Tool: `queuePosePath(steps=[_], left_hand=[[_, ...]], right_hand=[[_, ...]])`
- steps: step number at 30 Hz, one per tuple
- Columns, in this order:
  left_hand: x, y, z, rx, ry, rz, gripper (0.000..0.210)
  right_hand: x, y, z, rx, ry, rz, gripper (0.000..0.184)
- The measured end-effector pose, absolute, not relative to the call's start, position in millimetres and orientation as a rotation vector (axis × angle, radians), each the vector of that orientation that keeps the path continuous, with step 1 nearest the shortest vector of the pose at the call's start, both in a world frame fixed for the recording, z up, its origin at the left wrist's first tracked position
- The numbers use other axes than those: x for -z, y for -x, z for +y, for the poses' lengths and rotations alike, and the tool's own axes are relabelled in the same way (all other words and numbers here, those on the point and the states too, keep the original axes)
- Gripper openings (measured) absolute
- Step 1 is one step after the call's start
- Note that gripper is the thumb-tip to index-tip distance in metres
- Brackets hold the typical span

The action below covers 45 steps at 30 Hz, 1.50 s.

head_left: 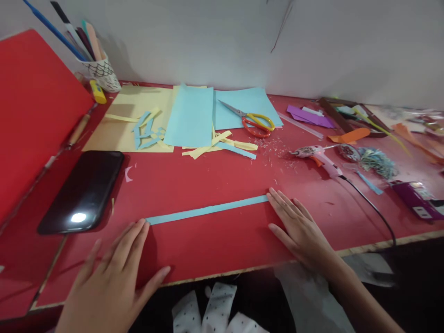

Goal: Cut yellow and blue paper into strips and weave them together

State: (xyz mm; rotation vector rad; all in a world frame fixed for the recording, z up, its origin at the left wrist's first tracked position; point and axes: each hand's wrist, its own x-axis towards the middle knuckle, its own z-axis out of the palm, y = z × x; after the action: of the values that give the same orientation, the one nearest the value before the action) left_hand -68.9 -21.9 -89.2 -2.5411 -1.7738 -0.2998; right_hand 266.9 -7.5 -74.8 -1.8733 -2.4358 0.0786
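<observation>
A long narrow strip of light blue paper (208, 211) lies flat across the red tabletop, tilted slightly up to the right. My left hand (113, 273) rests its fingertips on the strip's left end, fingers stretched and thumb spread. At the right end, my right hand (294, 226) presses the strip with extended fingers, its thumb apart. Behind the strip lie a light blue sheet (190, 118), several cut yellow strips (204, 147) and blue scraps (147, 132). Scissors with red and yellow handles (249, 119) rest on another blue sheet (229, 111).
A black phone (83, 189) lies left. On the right are a pink glue gun (317, 157) with a trailing cable, a fringed paper bundle (377, 162), a purple device (416, 199) and a brown tray (342, 115). A patterned pen cup (104, 74) stands against the wall.
</observation>
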Motion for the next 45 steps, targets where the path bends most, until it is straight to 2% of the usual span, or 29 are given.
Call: queuePosePath(steps=[6, 13, 23, 29, 34, 39, 45], left_hand=[[82.8, 67.8, 0.7, 0.301, 2.472, -1.647, 0.049], [68.3, 28.8, 33.6, 0.214, 2.646, -1.59, 0.027], [56.6, 11.2, 43.3, 0.047, 2.894, -1.484, 0.024], [57.2, 6.9, 42.5, 0.0, 2.87, -1.492, 0.024], [49.4, -25.0, 49.2, -0.1, 3.039, -1.305, 0.016], [52.3, -55.2, 58.6, -0.01, 3.153, -1.128, 0.014], [57.8, -68.4, 63.0, 0.039, 3.14, -1.24, 0.014]], right_hand=[[67.4, -253.2, 7.0, -0.074, 1.871, -2.363, 0.035], [58.3, -215.2, 37.1, -0.264, 1.642, -2.443, 0.017], [59.0, -224.9, 36.5, -0.313, 1.418, -2.467, 0.016], [65.6, -253.3, 20.8, -0.442, 1.511, -2.171, 0.018], [65.5, -255.6, 19.1, -0.491, 1.543, -2.118, 0.019], [67.7, -256.7, 16.3, -0.43, 1.514, -2.147, 0.018], [68.7, -259.1, 16.4, -0.431, 1.554, -2.093, 0.017]])
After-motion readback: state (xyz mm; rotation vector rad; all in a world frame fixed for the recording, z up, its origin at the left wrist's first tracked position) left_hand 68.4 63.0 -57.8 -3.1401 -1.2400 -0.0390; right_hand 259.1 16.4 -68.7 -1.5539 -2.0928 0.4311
